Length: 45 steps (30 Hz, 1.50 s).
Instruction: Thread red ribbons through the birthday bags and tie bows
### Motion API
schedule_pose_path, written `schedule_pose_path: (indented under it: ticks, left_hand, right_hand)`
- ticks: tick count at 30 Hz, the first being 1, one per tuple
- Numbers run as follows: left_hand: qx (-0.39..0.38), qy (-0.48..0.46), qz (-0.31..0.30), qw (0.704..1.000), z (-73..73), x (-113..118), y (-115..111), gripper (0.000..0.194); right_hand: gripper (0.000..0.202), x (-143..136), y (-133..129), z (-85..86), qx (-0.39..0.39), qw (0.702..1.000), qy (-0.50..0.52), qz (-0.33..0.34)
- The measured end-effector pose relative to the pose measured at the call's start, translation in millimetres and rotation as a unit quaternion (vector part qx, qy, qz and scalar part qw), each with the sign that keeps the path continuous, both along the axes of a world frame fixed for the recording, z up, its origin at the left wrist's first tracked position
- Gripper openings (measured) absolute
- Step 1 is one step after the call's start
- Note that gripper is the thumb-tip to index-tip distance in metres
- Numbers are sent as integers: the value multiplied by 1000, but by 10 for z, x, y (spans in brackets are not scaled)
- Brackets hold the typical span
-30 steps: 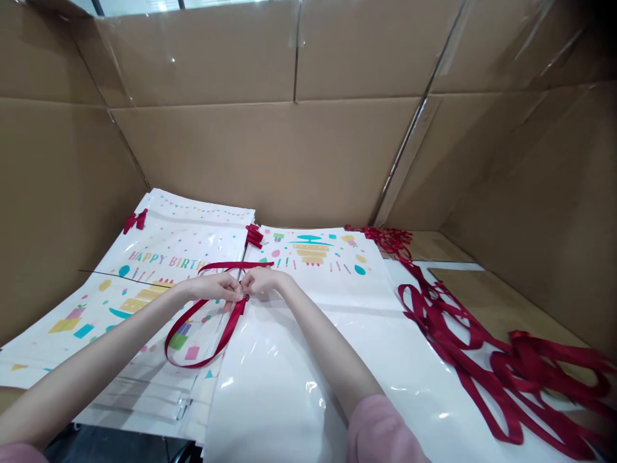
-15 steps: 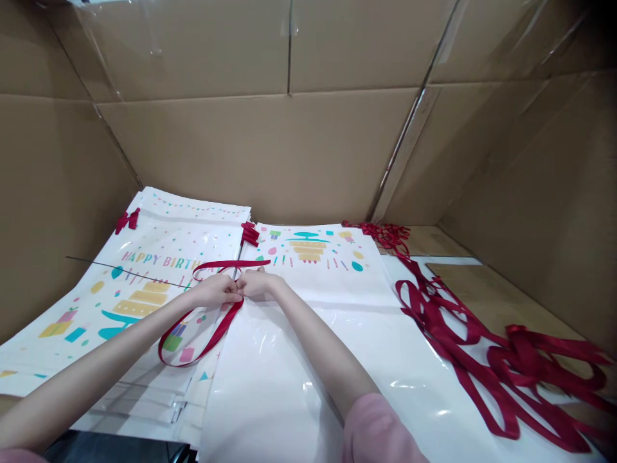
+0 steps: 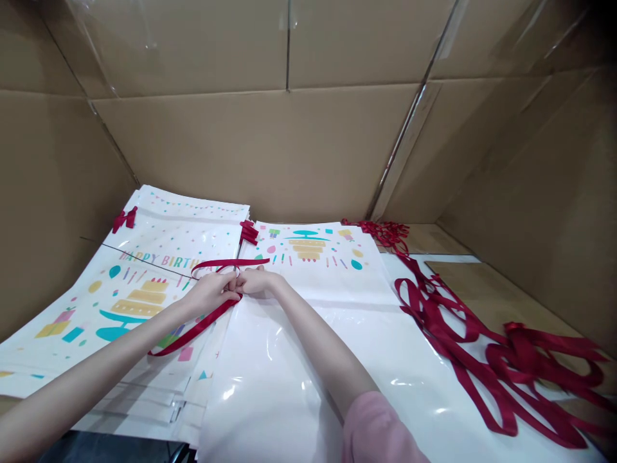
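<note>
My left hand (image 3: 212,292) is closed, its fingers pinched on a red ribbon (image 3: 195,331). Right against it, my right hand (image 3: 255,281) is closed on the same ribbon; the fingertips meet and hide the part between them. One ribbon end lies above the hands, while another length trails down to the left. A thin dark rod (image 3: 139,260) slants up leftward from my left hand; its near end is hidden. Both hands are over the left edge of a glossy white sheet or bag (image 3: 289,347) printed with an upside-down cake.
To the left lies a stack of "Happy Birthday" printed sheets or bags (image 3: 159,222) with red bows at its sides. Loose red ribbons (image 3: 511,360) sprawl on the right, with a tangle of them (image 3: 385,235) behind. Cardboard walls (image 3: 250,148) enclose the back and sides.
The thin rod has tilted more steeply, its far end higher and further right. The lower ribbon loop has been drawn out into a straighter length. Both hands stay nearly in place.
</note>
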<state>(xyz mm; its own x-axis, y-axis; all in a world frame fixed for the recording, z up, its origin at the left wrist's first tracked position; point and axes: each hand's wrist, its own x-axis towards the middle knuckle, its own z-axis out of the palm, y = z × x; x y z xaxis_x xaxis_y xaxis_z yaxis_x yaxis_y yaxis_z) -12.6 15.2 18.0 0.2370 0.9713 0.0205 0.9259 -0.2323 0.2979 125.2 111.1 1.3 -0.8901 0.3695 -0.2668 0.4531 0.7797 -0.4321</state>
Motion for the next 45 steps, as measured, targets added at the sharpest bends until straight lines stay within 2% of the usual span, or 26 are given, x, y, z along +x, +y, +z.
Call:
schedule_pose_path:
  ticks: [3,6,11,15,18,22,28,30,33,36,39,42,45]
  left_hand:
    - [19,-13,-62,998,-35,21,-46,16]
    - [36,-21,-84,996,-104,23,-104,14]
    - [28,-57,-89,994,-173,-29,-179,19]
    - [54,-64,-67,994,-188,-24,-167,19]
    - [72,-65,-52,994,-186,9,-136,15]
    - [54,-63,-58,995,-145,-11,-133,12]
    - [59,-11,-49,997,-75,-194,-177,31]
    - [24,-21,-37,999,-33,-235,-165,36]
    - [-103,-80,-11,991,91,-231,-130,42]
    - [-229,-163,29,959,256,-174,-104,48]
    - [-308,-219,52,924,356,-136,-93,49]
    - [-321,-241,23,916,339,-166,-75,48]
    - [-258,-237,-8,937,269,-237,-42,40]
  right_hand:
    - [29,-9,5,-14,5,1000,-4,-3]
    - [29,-18,1,-22,8,1000,-7,-5]
    - [28,-1,-47,42,0,1000,-10,-6]
    - [27,2,-73,90,2,1000,-16,-7]
    - [24,-9,-69,87,6,1000,-20,-6]
    - [22,-8,-55,76,1,1000,-15,-4]
    - [21,34,-38,120,-23,1000,-2,-14]
    - [20,47,-44,156,-29,999,3,-13]
    - [19,60,-67,219,-33,999,8,-16]
    - [19,69,-92,266,-32,999,10,-21]
    - [19,75,-101,284,-32,999,9,-20]
    - [19,80,-96,284,-34,999,9,-18]
    - [19,82,-94,293,-32,999,13,-20]
